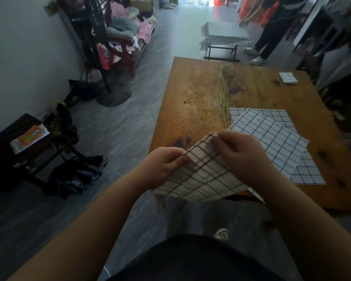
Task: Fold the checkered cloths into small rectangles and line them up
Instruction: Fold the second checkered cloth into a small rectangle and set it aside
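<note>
A white cloth with a black grid (pixel 201 177) hangs in the air over the near left corner of the wooden table (pixel 195 98). My left hand (pixel 164 165) pinches its left top edge. My right hand (pixel 243 157) pinches the top corner just beside it. The cloth droops below both hands. Two more checkered cloths lie flat on the table to the right: one (pixel 272 138) skewed on top of another (pixel 306 171).
A small folded pale item (pixel 288 78) lies at the table's far right. Beyond the table a person (pixel 272 31) stands by a small stand draped with checkered cloth (pixel 224 31). A fan stand, a chair with clothes and bags are on the floor at left.
</note>
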Action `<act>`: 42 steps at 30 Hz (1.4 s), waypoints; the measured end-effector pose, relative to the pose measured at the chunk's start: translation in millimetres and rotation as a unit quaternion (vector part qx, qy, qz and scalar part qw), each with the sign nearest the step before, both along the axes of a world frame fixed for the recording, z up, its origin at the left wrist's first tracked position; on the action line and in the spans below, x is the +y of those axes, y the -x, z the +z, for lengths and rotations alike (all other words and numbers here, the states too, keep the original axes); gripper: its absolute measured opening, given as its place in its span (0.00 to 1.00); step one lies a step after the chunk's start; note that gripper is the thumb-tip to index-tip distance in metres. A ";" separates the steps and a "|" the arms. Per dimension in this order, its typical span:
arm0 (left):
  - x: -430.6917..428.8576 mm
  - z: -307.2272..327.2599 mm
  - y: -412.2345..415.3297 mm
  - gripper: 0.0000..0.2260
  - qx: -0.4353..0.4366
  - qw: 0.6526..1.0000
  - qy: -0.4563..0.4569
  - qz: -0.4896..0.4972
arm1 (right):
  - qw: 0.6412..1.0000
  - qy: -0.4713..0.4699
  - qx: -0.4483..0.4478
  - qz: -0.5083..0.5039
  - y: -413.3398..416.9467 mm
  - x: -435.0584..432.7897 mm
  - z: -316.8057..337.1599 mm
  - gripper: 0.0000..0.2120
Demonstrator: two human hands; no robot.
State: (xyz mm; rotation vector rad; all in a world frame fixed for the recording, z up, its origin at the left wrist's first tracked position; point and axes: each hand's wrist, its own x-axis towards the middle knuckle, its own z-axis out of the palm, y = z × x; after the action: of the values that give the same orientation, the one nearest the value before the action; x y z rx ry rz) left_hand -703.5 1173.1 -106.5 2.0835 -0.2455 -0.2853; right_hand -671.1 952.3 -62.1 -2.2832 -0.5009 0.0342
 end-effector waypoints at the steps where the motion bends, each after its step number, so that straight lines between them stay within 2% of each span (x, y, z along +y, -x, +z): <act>1: 0.9 -3.4 0.6 0.10 0.005 1.000 -0.005 -0.001 | 1.000 -0.007 0.003 -0.014 -2.1 -5.1 2.0 0.14; 11: 30.1 -32.1 11.7 0.08 0.026 0.997 0.016 0.077 | 0.993 -0.062 0.017 -0.098 -16.5 -40.8 6.5 0.15; 13: 35.7 -34.3 10.9 0.08 0.031 0.997 -0.008 0.075 | 0.993 -0.066 0.017 -0.098 -16.9 -38.8 5.3 0.15; 16: 43.0 -30.7 6.0 0.08 0.067 0.993 -0.094 0.033 | 0.996 -0.055 0.026 -0.071 -14.8 -29.6 4.4 0.15; 18: 44.1 -21.6 1.6 0.15 0.102 0.983 -0.153 -0.008 | 0.999 -0.011 0.032 -0.033 -11.2 -22.2 4.4 0.15; 20: 38.1 -8.1 -4.5 0.24 0.093 0.980 -0.170 -0.032 | 0.998 0.040 0.037 0.015 -7.4 -15.3 4.8 0.13; 23: 13.1 15.7 -16.8 0.26 0.027 0.994 -0.089 -0.062 | 0.995 0.077 0.039 0.059 -3.6 -7.9 5.8 0.11; 25: -5.2 26.8 -25.4 0.18 0.012 0.996 -0.030 -0.085 | 0.993 0.098 0.010 0.068 -3.2 -5.0 6.3 0.11; 27: -18.9 30.5 -31.3 0.07 -0.006 0.995 -0.011 -0.097 | 0.993 0.095 -0.013 0.064 -3.0 -4.1 8.0 0.12; 28: -23.0 29.6 -32.9 0.06 -0.015 0.995 -0.011 -0.098 | 0.994 0.086 -0.023 0.055 -3.1 -4.5 9.7 0.12; 31: -26.6 20.1 -31.3 0.10 -0.012 0.996 -0.013 -0.091 | 0.997 0.057 -0.045 0.008 -6.4 -10.7 14.9 0.14; 36: -12.5 4.4 -21.8 0.10 0.043 0.997 0.016 -0.068 | 0.998 0.024 -0.028 -0.044 -15.6 -26.4 18.9 0.15; 40: 9.0 -7.7 -15.2 0.12 0.043 0.997 0.020 -0.054 | 0.996 -0.021 -0.022 -0.090 -22.8 -34.3 20.4 0.15; 42: 17.4 -9.7 -11.6 0.12 0.055 0.997 0.037 -0.043 | 0.995 -0.013 -0.022 -0.098 -26.0 -36.2 20.6 0.15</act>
State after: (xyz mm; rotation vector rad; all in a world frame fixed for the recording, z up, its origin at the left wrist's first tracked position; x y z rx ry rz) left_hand -691.9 1190.6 -116.2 1.9805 -0.2747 -0.4359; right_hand -645.1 916.0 -41.6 -2.3019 -0.2962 -0.1200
